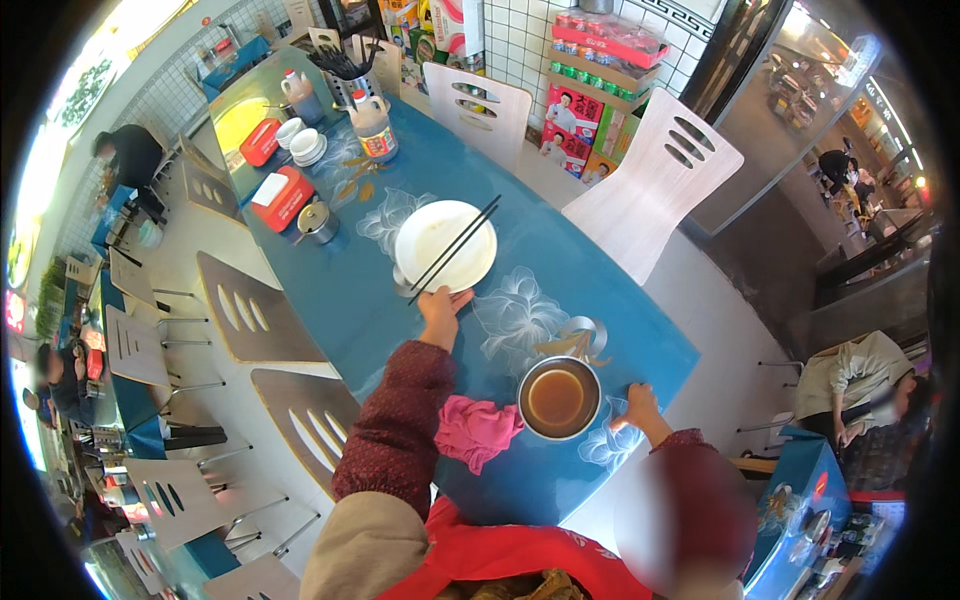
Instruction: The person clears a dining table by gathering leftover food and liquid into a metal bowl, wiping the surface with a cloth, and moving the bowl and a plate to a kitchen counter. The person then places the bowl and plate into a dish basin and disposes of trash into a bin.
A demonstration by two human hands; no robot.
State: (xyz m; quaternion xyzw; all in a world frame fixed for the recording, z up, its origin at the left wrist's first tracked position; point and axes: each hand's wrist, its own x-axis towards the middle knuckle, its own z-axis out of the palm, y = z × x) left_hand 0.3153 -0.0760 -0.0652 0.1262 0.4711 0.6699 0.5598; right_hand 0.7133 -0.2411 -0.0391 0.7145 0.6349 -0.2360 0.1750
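My left hand (441,313) holds the near rim of a white bowl (431,232) that has a little pale residue inside. A pair of black chopsticks (459,247) lies across the bowl's rim. Close to the table's near right edge is my right hand (642,411), thumb spread from the fingers and nothing in its grasp. Left of that hand stands a round metal bowl (523,401) of brown liquid. A crumpled pink cloth (474,433) rests beside the metal bowl, in front of my body.
On the blue table (352,292) stand sauce bottles (375,133), a chopstick holder (346,88), stacked small white dishes (307,146), red tissue boxes (283,199) and a lidded metal pot (318,222). Chairs (645,187) line both long sides. Other people sit at tables nearby.
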